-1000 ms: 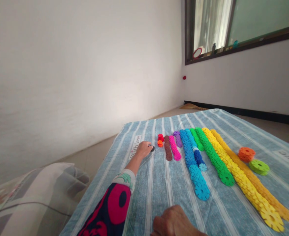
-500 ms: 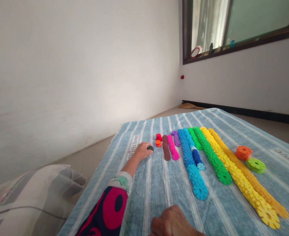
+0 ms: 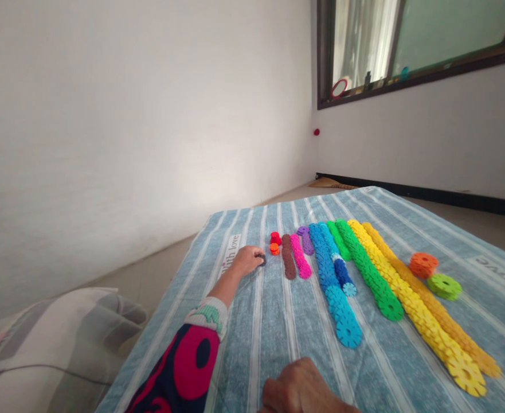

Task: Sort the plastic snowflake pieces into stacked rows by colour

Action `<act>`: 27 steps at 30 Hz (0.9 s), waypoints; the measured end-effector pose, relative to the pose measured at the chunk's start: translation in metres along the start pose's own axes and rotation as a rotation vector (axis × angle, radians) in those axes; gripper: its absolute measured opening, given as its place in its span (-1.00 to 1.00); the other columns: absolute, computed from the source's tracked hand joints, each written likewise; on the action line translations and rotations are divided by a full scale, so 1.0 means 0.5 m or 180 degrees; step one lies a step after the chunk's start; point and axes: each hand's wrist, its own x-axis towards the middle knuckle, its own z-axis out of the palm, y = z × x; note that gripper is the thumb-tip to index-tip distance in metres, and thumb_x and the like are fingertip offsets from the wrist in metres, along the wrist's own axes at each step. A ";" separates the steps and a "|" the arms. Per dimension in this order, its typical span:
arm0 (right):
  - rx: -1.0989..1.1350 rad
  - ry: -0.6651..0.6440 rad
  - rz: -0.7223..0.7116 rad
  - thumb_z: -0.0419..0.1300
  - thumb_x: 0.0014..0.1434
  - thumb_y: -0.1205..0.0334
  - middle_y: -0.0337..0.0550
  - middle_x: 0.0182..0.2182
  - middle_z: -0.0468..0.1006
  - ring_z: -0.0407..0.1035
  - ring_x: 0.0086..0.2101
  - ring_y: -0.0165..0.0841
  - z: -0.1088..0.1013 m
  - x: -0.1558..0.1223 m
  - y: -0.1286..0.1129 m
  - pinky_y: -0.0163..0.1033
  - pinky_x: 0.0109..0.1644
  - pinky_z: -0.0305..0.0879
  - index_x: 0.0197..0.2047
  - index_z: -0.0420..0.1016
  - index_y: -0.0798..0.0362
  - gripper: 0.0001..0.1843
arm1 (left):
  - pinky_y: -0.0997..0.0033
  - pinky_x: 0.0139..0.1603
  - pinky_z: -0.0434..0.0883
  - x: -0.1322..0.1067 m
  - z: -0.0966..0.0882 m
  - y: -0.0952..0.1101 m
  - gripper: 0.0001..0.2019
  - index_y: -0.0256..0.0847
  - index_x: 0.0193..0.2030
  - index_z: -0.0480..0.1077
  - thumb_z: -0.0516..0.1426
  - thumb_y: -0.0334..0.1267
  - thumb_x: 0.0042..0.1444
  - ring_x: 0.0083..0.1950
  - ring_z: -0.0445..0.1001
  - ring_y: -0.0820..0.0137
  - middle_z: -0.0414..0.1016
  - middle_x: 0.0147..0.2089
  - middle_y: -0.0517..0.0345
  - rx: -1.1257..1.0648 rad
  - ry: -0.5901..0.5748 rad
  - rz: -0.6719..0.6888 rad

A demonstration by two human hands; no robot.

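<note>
With its fingers closed on a small stack of black notched discs (image 3: 261,260), my left hand (image 3: 247,261) rests on the cloth left of the colored rows. My right hand (image 3: 301,390) is a closed fist at the bottom middle; its palm side is hidden, so I cannot make out whether anything is in it. Nearest the left hand are short stacks of red discs (image 3: 275,238) and orange discs (image 3: 274,249). Just beyond them lie overlapping rows of brown discs (image 3: 288,258) and pink discs (image 3: 300,257).
Further right run rows of purple discs (image 3: 305,240), blue discs (image 3: 326,264), green discs (image 3: 370,275) and yellow discs (image 3: 411,304). Two short stacks, orange and lime discs (image 3: 445,286), sit at the right. Striped blue cloth (image 3: 235,373) covers the surface. A draped cover (image 3: 58,344) is at lower left.
The view has shifted slightly, so everything sits a little further left and up. My left hand still grips the black discs, and my right fist stays in place.
</note>
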 end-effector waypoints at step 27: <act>-0.0065 -0.0072 -0.0171 0.10 0.23 -0.09 -0.41 -0.70 0.37 -0.05 -0.75 -0.50 0.003 0.001 0.007 -0.27 -0.59 -0.19 -0.48 0.37 0.00 -0.61 | 0.38 -0.02 0.35 -0.038 -0.010 0.042 -0.59 -0.14 -0.01 0.45 0.16 -0.27 -0.08 -0.01 0.48 0.25 0.49 0.01 0.02 0.0938 -0.0201 0.0149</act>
